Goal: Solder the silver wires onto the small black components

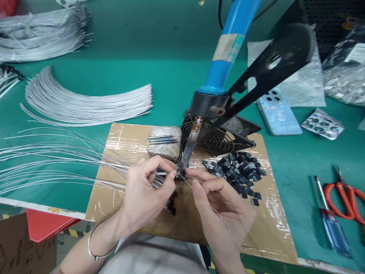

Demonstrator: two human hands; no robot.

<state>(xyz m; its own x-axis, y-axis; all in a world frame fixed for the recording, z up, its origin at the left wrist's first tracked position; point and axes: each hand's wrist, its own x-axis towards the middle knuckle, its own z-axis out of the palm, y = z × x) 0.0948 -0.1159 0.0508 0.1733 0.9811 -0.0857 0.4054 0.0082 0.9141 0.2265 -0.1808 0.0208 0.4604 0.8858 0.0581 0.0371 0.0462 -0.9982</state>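
My left hand point(145, 196) pinches a thin wire point(159, 173) between thumb and forefinger, its end close to the hot end point(187, 152) of a blue soldering iron point(215, 68). The exact contact there is hidden by my fingertips. In my right hand point(221, 201) is a strand of solder wire point(224, 223), running between thumb and fingers up toward the same spot. Under and beside my left hand lie several white wires point(111, 164), some with black ends point(172, 203). The iron sits tip-down in a black metal holder point(265, 72).
A pile of small black parts point(236, 171) lies right on the cardboard point(273, 236). Behind stand a black fan point(239, 131) and a grey pad point(164, 150) with metal rods. A wire bundle point(91, 106), phone point(281, 114), screwdriver point(333, 228) and orange-handled tool point(340, 198) lie around.
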